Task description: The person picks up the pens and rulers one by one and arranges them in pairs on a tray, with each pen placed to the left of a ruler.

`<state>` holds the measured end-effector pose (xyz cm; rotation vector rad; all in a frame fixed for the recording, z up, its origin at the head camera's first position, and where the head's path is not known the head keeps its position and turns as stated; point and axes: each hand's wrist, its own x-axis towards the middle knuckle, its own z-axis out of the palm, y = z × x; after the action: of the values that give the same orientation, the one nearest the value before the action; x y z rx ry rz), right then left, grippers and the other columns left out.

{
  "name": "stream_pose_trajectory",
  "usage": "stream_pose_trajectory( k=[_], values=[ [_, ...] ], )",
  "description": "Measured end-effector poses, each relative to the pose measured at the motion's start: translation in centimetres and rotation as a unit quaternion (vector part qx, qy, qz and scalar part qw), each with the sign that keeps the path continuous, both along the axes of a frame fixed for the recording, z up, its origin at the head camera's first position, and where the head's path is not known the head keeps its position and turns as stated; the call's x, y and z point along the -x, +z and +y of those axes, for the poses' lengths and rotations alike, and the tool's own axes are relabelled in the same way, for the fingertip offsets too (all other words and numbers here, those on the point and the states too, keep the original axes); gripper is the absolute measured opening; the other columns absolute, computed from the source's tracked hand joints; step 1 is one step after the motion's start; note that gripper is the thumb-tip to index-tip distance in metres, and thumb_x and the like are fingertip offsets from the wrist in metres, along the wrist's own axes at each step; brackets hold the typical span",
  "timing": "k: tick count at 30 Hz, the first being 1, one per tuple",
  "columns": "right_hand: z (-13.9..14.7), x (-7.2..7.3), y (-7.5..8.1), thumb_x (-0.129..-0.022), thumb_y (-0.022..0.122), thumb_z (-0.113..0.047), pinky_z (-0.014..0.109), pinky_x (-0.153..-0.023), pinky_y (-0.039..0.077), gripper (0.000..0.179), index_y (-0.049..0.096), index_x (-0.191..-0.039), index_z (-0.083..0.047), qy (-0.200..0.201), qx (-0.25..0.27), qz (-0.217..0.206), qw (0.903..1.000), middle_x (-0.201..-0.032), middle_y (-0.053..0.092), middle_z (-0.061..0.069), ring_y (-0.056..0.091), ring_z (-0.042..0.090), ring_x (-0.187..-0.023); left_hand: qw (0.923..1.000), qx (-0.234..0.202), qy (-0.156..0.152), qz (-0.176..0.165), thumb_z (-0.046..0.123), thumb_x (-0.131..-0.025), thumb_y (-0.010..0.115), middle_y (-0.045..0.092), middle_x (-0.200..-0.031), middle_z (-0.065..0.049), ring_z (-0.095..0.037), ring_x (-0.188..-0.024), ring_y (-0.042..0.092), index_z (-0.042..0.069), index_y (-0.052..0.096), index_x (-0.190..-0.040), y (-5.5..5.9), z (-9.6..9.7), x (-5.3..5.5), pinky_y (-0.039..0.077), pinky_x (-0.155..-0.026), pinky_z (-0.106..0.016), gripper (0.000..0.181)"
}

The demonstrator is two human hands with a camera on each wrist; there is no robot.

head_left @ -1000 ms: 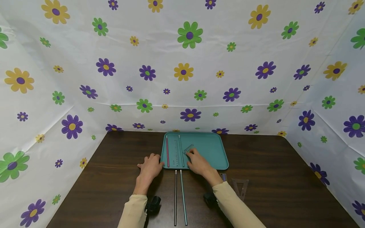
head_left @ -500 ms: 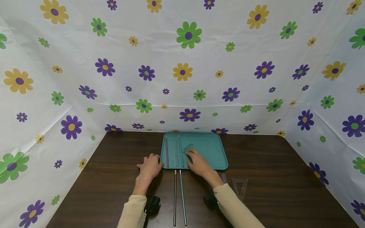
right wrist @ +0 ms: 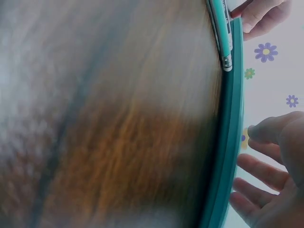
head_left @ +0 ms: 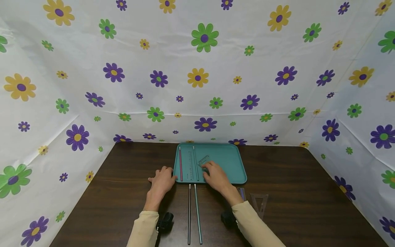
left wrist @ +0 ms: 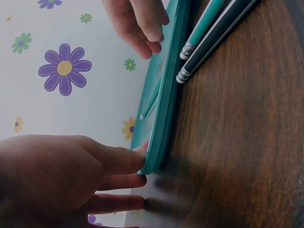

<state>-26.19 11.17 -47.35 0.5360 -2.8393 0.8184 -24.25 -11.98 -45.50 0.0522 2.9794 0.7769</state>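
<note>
My left hand (head_left: 162, 180) is at the front left corner of a teal tray (head_left: 239, 164), its thumb right at the rim and its fingers outside it. Over the tray my right hand (head_left: 216, 176) reaches in with loosely bent fingers. Its fingertips are right at a small clear piece with ruled markings (head_left: 204, 160), part of which they hide. To the left of this piece lie a red pencil (head_left: 181, 164), a clear ruler (head_left: 190, 166) and a teal pencil (head_left: 195, 164), roughly side by side. No object shows between my right fingers in the right wrist view.
A black pencil (head_left: 189, 214) and another teal pencil (head_left: 198, 214) lie on the dark wooden table (head_left: 117, 192), eraser ends by the tray. Right of my right wrist are a clear set square (head_left: 260, 202) and a partly hidden bluish item (head_left: 241, 193). Flowered cloth (head_left: 197, 99) stands behind.
My right hand's fingertips have drawn back slightly, showing more of the small clear piece. My left hand stays at the tray's corner.
</note>
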Motion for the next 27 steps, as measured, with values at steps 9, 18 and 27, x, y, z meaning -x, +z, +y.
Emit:
stream_pose_trajectory(
  k=[9, 18, 27],
  values=[
    [-0.1, -0.4, 0.1, -0.095, 0.064, -0.013, 0.049, -0.091, 0.052, 0.022, 0.072, -0.115, -0.006, -0.021, -0.001, 0.018, 0.9996, -0.118, 0.067, 0.013, 0.062, 0.034, -0.108, 1.0000, 0.000, -0.003, -0.003, 0.024, -0.097, 0.063, 0.053, -0.137, -0.026, -0.054, -0.124, 0.044, 0.000, 0.062, -0.129, 0.0, -0.1, 0.0, 0.024, -0.093, -0.086, 0.039],
    [-0.4, -1.1, 0.5, -0.093, 0.066, -0.012, 0.049, -0.087, 0.053, 0.020, 0.074, -0.110, -0.006, -0.020, 0.002, 0.038, 0.9991, -0.109, 0.070, 0.011, 0.063, 0.033, -0.102, 1.0000, 0.003, -0.001, -0.002, 0.023, -0.097, 0.062, 0.053, -0.137, -0.026, -0.054, -0.124, 0.045, 0.000, 0.062, -0.129, 0.0, -0.1, 0.0, 0.024, -0.093, -0.086, 0.039],
    [-1.3, -1.7, 1.1, -0.091, 0.068, -0.011, 0.043, -0.076, 0.054, 0.015, 0.076, -0.104, -0.006, -0.006, -0.008, 0.066, 0.9977, -0.095, 0.072, 0.006, 0.066, 0.025, -0.087, 0.9999, -0.006, -0.009, -0.005, 0.023, -0.098, 0.062, 0.052, -0.137, -0.026, -0.054, -0.124, 0.044, 0.000, 0.062, -0.130, 0.0, -0.3, 0.1, 0.024, -0.093, -0.086, 0.040]
  ],
)
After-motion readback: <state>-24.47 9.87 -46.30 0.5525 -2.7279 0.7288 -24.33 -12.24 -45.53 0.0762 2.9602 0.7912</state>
